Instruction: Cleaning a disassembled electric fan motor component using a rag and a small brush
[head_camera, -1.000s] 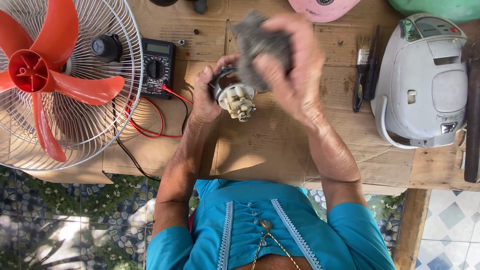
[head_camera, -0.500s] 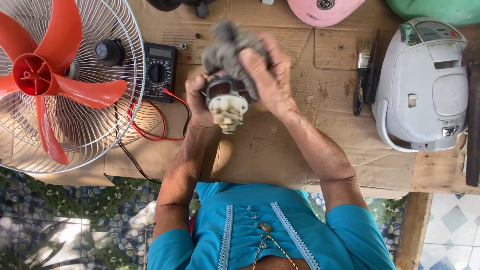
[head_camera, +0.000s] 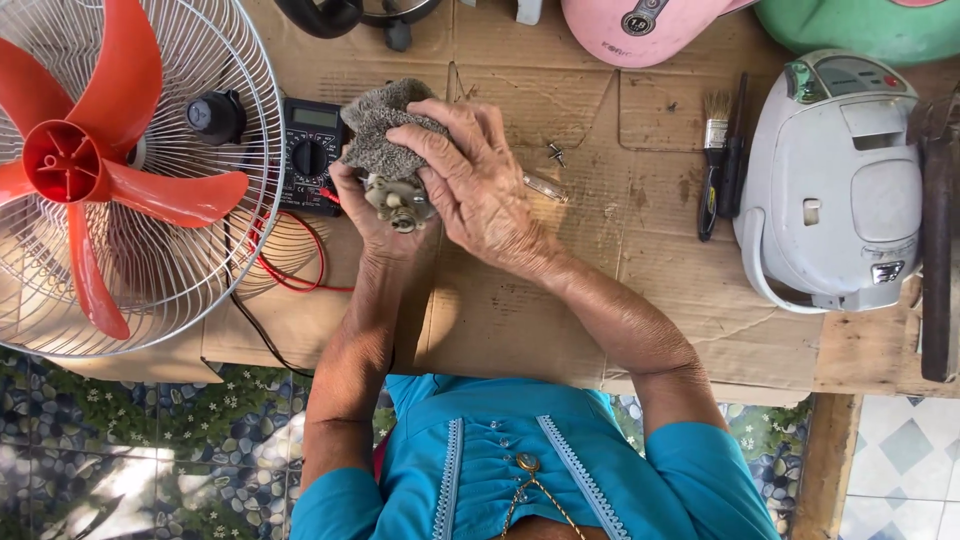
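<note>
The small motor has been carried from the middle of the cardboard-covered worktop toward the black multimeter, and is now held just beside it, right of the red-bladed fan. It is cupped from below by the left hand, fingers closed around its body. The grey cloth, bunched a second ago, is now pressed over the motor's top by the right hand, fingers curled across it. The wiping appears to be continuing, the shaft end being left exposed. A brush lies well apart, toward the white appliance.
</note>
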